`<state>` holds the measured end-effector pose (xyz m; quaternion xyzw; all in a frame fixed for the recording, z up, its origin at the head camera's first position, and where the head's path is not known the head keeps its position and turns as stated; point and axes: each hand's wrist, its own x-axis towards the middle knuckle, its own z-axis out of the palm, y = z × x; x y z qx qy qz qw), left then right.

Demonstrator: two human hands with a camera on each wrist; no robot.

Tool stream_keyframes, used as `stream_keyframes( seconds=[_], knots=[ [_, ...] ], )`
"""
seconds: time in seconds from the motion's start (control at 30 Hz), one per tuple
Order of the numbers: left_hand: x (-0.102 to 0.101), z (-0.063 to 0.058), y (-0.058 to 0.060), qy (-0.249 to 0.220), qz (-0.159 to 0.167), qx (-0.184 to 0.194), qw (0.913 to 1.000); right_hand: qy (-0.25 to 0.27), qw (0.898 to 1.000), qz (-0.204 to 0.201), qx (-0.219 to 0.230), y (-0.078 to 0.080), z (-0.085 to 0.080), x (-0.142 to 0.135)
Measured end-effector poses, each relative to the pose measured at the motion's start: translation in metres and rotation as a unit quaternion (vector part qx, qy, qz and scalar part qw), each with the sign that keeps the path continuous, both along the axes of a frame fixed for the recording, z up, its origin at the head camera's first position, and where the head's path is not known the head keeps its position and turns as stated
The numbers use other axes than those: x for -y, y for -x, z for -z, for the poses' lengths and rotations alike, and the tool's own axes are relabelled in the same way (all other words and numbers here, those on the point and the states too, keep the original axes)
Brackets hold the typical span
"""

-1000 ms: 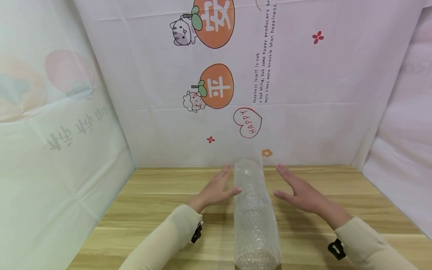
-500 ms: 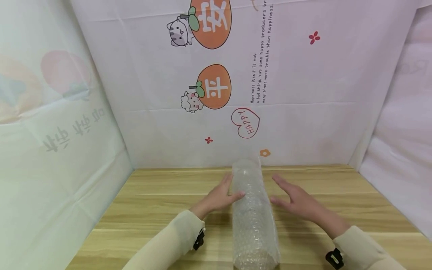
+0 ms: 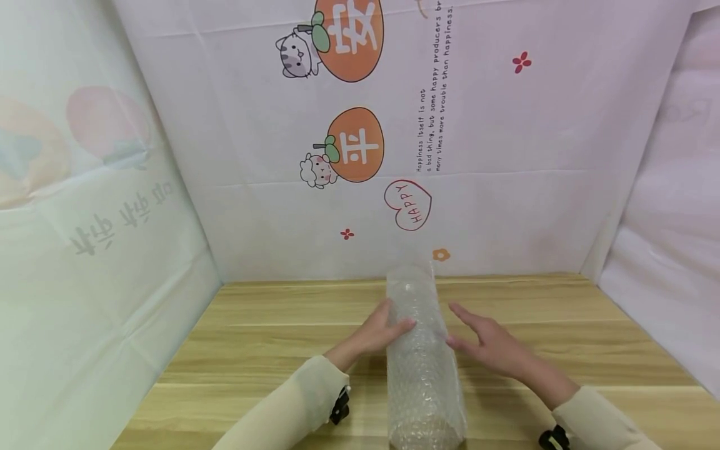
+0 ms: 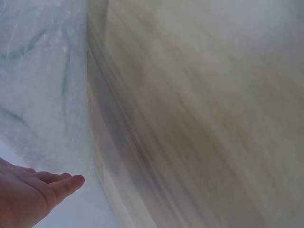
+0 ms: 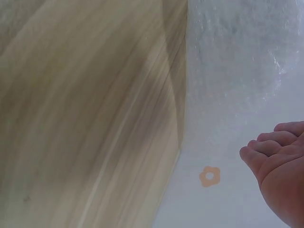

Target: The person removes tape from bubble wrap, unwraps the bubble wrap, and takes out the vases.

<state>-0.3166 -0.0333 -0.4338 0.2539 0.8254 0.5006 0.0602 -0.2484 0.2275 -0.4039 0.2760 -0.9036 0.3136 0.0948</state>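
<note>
A roll of bubble wrap (image 3: pixel 423 375) lies lengthwise on the wooden table in the head view, its rolled end toward me. My left hand (image 3: pixel 371 335) is against its left side, thumb laid over the top and fingers hidden behind the roll's edge. On the other side my right hand (image 3: pixel 497 350) is held flat with thumb apart, the thumb tip right at the roll's right edge. In the left wrist view the left hand (image 4: pixel 33 194) shows below the clear wrap (image 4: pixel 40 90). The right wrist view has the right hand (image 5: pixel 280 161) beside the wrap (image 5: pixel 232 57), fingers extended.
The wood-grain table (image 3: pixel 264 350) reaches back to a white printed cloth (image 3: pixel 270 237) hanging behind it. Cloth walls also stand at the left (image 3: pixel 112 300) and right (image 3: pixel 664 262). Dark wrist mounts (image 3: pixel 340 406) sit at both sleeves.
Both hands have drawn nearer to me along the roll. The left thumb has moved farther over the wrap, and the right hand has closed in on its right side.
</note>
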Motion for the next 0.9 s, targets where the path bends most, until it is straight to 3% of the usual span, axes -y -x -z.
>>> stream_keyframes(
  seconds=[0.23, 0.5, 0.9],
  knots=[
    [-0.004, -0.001, -0.005, 0.013, -0.017, 0.025, 0.9995, 0.018, 0.999, 0.009, 0.04, -0.008, 0.004, 0.004],
    [-0.008, 0.004, -0.008, 0.005, -0.012, 0.039, 0.9992, 0.038, 0.997, -0.005, 0.069, -0.01, 0.008, 0.007],
    [-0.009, 0.006, -0.005, 0.014, 0.009, 0.026, 0.9995, 0.077, 0.992, 0.008, 0.096, -0.008, 0.008, 0.005]
  ],
)
